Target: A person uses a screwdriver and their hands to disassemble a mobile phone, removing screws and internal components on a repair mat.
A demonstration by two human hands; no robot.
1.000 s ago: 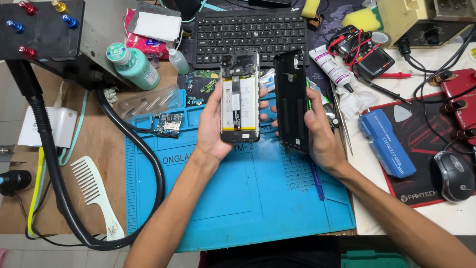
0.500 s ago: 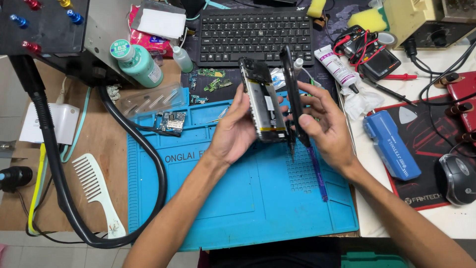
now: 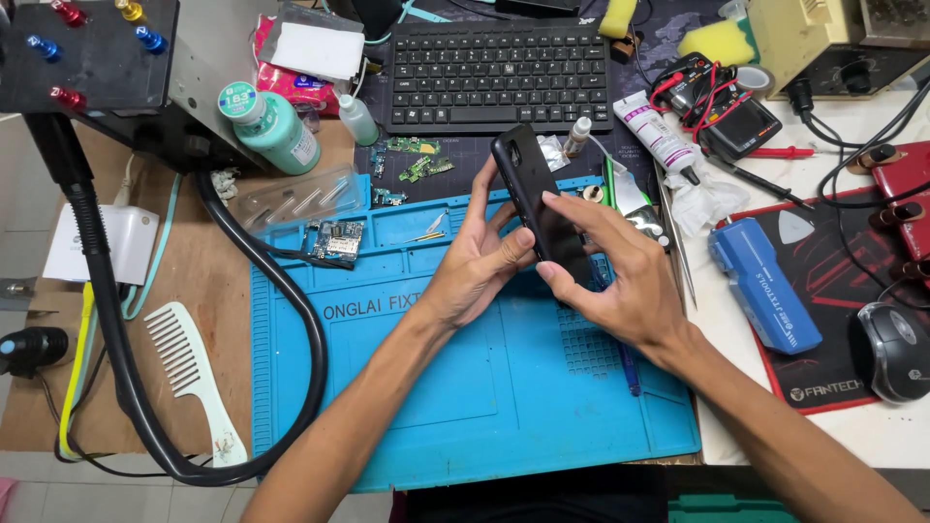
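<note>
Over the blue work mat both hands hold one black phone, its dark back cover facing up and tilted from upper left to lower right. My left hand cups it from below and the left, thumb on the edge. My right hand presses on the cover from the right, fingertips on its lower half. The phone's inner side is hidden.
A small circuit board lies on the mat's upper left, more boards below the black keyboard. A teal bottle, white comb, black hose, blue case, glue tube and mouse surround the mat.
The open phone body in my left hand and the black back cover in my right have come together; the two now form one closed phone held by both hands.
</note>
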